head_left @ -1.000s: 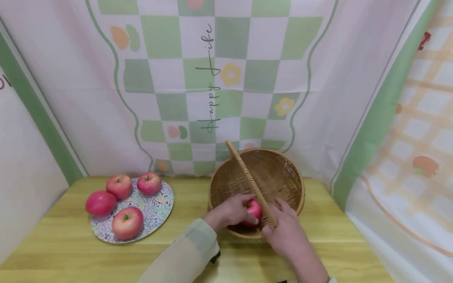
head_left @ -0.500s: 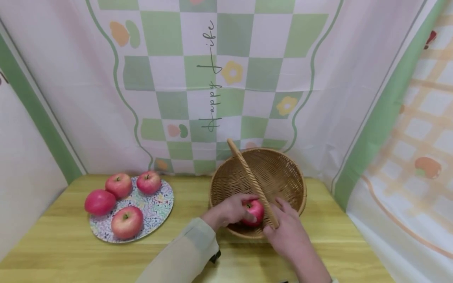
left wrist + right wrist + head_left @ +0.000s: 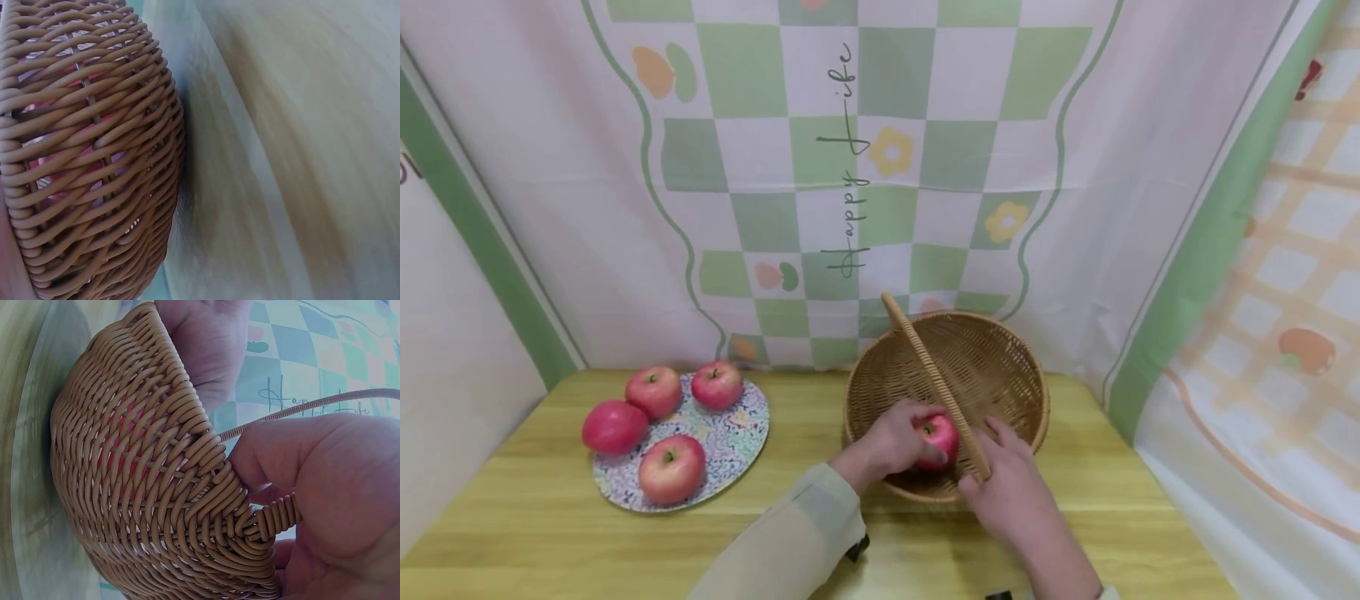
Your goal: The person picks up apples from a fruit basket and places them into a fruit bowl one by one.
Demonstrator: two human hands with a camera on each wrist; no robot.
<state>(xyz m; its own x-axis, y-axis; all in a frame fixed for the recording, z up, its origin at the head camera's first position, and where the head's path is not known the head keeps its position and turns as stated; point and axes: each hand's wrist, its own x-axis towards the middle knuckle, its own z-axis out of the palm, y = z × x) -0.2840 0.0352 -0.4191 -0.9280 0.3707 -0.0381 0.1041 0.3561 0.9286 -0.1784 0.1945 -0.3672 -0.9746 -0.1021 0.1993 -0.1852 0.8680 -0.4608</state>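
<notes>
A round wicker basket with an arched handle stands on the wooden table. Inside it, toward the front, my left hand holds a red apple, thumb and fingers curled round its left side. My right hand grips the handle's near end at the front rim, its fingers reaching over the inside. Through the weave in the left wrist view, patches of red show. In the right wrist view the right thumb lies beside the handle's wrapped base; the other fingers are partly hidden.
On the left of the table is a patterned plate. Several red apples lie on it: one in front, others at the back and overhanging its left edge. A checked curtain hangs right behind the basket.
</notes>
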